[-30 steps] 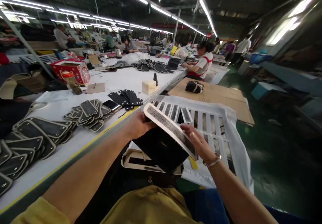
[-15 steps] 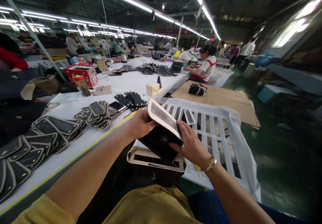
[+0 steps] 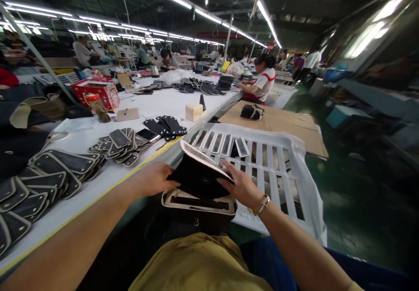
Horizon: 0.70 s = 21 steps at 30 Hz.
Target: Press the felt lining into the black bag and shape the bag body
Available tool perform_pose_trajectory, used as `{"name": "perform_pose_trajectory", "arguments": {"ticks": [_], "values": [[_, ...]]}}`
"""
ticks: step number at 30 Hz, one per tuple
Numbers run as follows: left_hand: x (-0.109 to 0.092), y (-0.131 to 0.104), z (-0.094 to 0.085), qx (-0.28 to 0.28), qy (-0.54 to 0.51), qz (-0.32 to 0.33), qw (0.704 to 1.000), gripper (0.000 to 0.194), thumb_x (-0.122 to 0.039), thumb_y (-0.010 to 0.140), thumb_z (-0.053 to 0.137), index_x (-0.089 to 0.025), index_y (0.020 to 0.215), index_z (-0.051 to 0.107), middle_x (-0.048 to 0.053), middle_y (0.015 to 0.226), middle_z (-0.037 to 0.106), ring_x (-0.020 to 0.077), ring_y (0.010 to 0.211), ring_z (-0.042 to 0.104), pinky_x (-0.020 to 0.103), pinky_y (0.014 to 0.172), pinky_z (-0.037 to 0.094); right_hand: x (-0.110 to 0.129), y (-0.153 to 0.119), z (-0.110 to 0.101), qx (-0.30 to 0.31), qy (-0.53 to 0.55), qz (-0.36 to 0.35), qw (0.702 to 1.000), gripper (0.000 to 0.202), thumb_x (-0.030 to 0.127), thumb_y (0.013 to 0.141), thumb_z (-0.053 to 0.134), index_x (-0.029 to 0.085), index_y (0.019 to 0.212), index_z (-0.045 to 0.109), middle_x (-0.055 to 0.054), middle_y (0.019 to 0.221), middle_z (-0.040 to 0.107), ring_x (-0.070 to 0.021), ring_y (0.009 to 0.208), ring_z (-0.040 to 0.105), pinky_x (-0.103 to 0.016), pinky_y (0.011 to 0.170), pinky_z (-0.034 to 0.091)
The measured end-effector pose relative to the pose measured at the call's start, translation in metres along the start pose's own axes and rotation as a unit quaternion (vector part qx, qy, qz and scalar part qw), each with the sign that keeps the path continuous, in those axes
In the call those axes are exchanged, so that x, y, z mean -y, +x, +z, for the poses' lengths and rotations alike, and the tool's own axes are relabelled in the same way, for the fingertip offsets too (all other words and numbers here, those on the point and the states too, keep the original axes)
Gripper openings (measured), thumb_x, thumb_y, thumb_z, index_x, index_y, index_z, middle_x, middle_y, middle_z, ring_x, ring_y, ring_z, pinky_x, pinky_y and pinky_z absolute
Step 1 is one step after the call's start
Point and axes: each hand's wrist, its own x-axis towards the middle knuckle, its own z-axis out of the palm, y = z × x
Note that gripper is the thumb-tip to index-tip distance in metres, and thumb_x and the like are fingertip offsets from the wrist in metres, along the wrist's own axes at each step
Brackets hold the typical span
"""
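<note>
Between my hands is a black fabric bag piece [image 3: 198, 175] with a pale, rough-edged strip along its top. Its left end is pinched by the fingers of my left hand [image 3: 155, 178]. At the other end, the thumb and fingers of my right hand [image 3: 241, 185], which wears a bracelet, grip the right edge. Directly below, against my lap, sits a black bag [image 3: 209, 219] with a cream-lined mouth facing up and a small metal clasp on its front. The held piece hides the far part of that mouth; whether the two are joined I cannot tell.
On the white table [image 3: 144, 107] to the left lie piles of black flaps [image 3: 62, 166], a phone [image 3: 148, 135] and a pale block [image 3: 194, 112]. A white slatted rack [image 3: 278, 186] with small framed strips stands at right. Beyond it are cardboard [image 3: 278, 127] and a co-worker [image 3: 262, 81].
The bag piece has tipped so its black side faces me and its pale strip turns away. My left hand has shifted left and lower along it. The view has swung slightly right.
</note>
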Motion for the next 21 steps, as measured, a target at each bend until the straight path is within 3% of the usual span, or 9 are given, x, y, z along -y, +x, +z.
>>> {"name": "perform_pose_trajectory", "arguments": {"ticks": [6,13,16,21], "values": [[0.012,-0.008,0.024,-0.001,0.121,-0.010,0.993,0.033,-0.039,0.083,0.046,-0.016,0.082,0.069,0.009,0.082,0.069,0.0216,0.077,0.063,0.026,0.068,0.043,0.004,-0.002,0.018,0.044,-0.043,0.010,0.998,0.060,0.037,0.086,0.049,0.017,0.139,0.029,-0.014,0.122,0.056,-0.0259,0.105,0.057,-0.039,0.087,0.046],[0.026,0.003,0.039,0.008,0.136,-0.041,0.990,0.027,-0.035,0.080,0.049,-0.017,0.081,0.070,0.010,0.084,0.070,0.0241,0.081,0.064,0.029,0.071,0.046,0.007,-0.003,0.026,0.062,-0.163,-0.002,0.985,0.059,0.031,0.087,0.047,0.010,0.138,0.028,-0.016,0.116,0.054,-0.0275,0.105,0.052,-0.039,0.089,0.043],[0.028,0.011,0.060,0.010,0.097,-0.034,0.995,0.021,-0.033,0.076,0.055,-0.019,0.082,0.070,0.009,0.083,0.070,0.0242,0.085,0.064,0.030,0.075,0.047,0.001,-0.010,0.025,0.055,-0.219,-0.012,0.974,0.064,0.025,0.081,0.053,0.011,0.139,0.028,-0.015,0.116,0.052,-0.0282,0.104,0.049,-0.040,0.089,0.041],[0.032,0.019,0.101,-0.032,0.078,0.009,0.996,0.032,-0.028,0.072,0.064,-0.020,0.102,0.066,0.009,0.110,0.065,0.0282,0.106,0.056,0.037,0.089,0.044,-0.004,-0.028,0.021,0.033,-0.287,-0.036,0.957,0.074,0.021,0.070,0.062,0.012,0.137,0.031,-0.014,0.115,0.050,-0.0294,0.104,0.045,-0.046,0.098,0.032]]}}
